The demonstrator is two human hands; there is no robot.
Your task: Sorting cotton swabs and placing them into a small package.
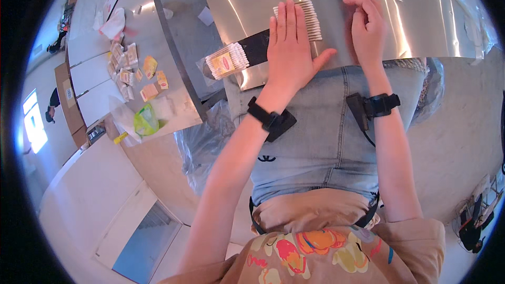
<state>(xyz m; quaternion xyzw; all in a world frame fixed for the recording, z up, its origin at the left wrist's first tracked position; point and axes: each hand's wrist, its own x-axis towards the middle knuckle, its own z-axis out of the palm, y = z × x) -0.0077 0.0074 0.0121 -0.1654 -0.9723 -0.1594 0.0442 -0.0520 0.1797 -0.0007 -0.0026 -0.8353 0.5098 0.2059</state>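
Observation:
My left hand (289, 47) lies flat with fingers stretched over a black strip (256, 48) and part of a row of cotton swabs (311, 20) on the metal tabletop (231, 13). It hides the middle of the strip and the near ends of that row. At the strip's left end lies a bundle of cotton swabs (228, 62) with a yellow and red label. To the right, my right hand (367, 29) rests over the metal with its fingers loosely curled in; nothing shows in them. Each wrist wears a black strap with a small device.
On a side table (179, 110) at the left are several packs of swabs (125, 63), yellow cards (150, 67) and a green plastic bag (146, 121). Clear plastic sheeting (205, 142) hangs below the tabletop's left side. A person (472, 226) is at the far right.

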